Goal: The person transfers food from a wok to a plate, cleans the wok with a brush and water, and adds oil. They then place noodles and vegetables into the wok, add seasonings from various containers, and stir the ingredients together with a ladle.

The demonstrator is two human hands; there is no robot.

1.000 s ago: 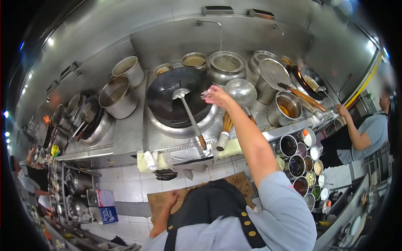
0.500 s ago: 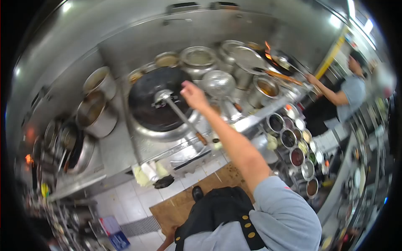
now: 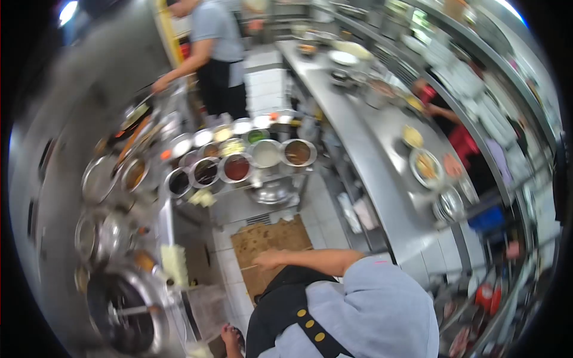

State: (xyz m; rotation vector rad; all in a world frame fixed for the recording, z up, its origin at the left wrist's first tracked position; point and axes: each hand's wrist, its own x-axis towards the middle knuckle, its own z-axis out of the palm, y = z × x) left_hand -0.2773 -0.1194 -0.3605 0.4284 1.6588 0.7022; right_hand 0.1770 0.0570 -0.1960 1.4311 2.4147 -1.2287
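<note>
My right hand (image 3: 271, 260) is in front of my dark apron, above the brown floor mat (image 3: 245, 238); its fingers are smeared by motion. Low in the view, my left hand (image 3: 229, 334) is curled beside the apron, against something small and dark that I cannot make out. A ladle (image 3: 134, 310) lies in the black wok (image 3: 113, 331) at the lower left, away from both hands. Beyond my right hand stands a group of round containers, among them one with red sauce (image 3: 237, 168) and one with brown contents (image 3: 297, 153).
A co-worker (image 3: 218, 42) stands at the stove at the upper left. The long steel counter (image 3: 358, 149) on the right bears a plate of food (image 3: 426, 168) and stacked bowls (image 3: 449, 204). Another person (image 3: 462, 140) is behind its shelves. Strainers and pots line the left side.
The view has swung right, toward the containers and the steel counter. My right hand has drawn back from over the wok to near my body. My left hand has come into view.
</note>
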